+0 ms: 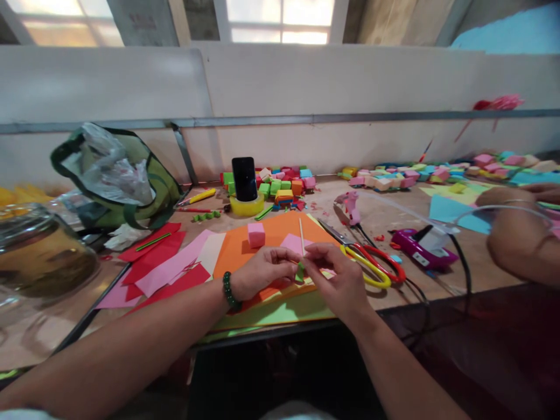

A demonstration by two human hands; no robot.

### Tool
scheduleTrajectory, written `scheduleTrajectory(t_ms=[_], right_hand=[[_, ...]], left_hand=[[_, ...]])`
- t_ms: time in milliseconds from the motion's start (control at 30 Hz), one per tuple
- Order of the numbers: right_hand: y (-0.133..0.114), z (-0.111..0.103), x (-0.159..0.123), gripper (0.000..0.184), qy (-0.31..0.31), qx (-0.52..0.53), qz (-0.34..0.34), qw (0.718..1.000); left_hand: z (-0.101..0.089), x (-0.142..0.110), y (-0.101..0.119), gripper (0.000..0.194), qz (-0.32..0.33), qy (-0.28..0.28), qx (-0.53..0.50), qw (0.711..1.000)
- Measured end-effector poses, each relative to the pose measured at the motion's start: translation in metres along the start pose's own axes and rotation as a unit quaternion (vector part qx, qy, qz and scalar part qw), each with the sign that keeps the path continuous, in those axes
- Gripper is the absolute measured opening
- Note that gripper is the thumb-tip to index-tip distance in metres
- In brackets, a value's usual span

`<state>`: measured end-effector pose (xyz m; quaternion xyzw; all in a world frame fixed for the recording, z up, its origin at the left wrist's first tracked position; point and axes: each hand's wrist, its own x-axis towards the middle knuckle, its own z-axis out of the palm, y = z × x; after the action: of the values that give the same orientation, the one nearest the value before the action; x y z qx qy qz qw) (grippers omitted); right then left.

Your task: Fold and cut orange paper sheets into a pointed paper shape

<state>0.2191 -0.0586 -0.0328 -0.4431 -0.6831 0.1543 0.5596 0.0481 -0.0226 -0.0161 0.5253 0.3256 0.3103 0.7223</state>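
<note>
My left hand (262, 271) and my right hand (336, 274) meet above a stack of coloured paper sheets (262, 245), fingers pinched together. Between them stands a thin wooden stick (301, 236), upright, with a small green piece (300, 272) at its lower end. Both hands pinch around that stick and green piece. A green bead bracelet (229, 290) circles my left wrist. A pink paper cube (256, 234) rests on the orange sheet just beyond my left hand.
Red-and-yellow scissors (371, 262) lie right of my hands, with a pink glue gun (352, 207) and a purple device (420, 248) beyond. A phone (244, 178) stands in a tape roll (247, 205). Several coloured cubes (284, 184) line the back. Another person's arm (520, 233) is at right. A green bag (118, 175) and glass jar (39, 256) sit left.
</note>
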Motion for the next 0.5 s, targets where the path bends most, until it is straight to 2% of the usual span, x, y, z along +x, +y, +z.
scheduleTrajectory(t_ms=[133,200,267,367,500], right_hand=[[0.0014,-0.0001,0.0002,0.015,-0.013,0.019,0.022,0.999],[0.0,-0.0013,0.0017,0.014,-0.03,-0.002,0.001,1.0],[-0.0025,-0.0028,0.0033,0.015,-0.054,-0.037,-0.032,0.997],[-0.0054,-0.004,0.0048,0.029,-0.087,-0.077,-0.054,0.992],[-0.0036,-0.0037,0.0044,0.036,-0.093,-0.103,-0.059,0.988]], left_hand=[[0.0001,0.0002,0.0004,0.04,-0.011,-0.016,-0.025,0.999],[0.0002,0.0009,0.0004,0.042,-0.009,-0.015,-0.028,0.999],[-0.0003,0.0019,-0.0001,0.038,0.004,0.004,-0.017,1.0],[-0.002,0.0036,-0.0018,0.027,0.035,0.033,0.009,0.999],[-0.0049,0.0053,-0.0037,0.024,0.062,0.034,0.028,0.997]])
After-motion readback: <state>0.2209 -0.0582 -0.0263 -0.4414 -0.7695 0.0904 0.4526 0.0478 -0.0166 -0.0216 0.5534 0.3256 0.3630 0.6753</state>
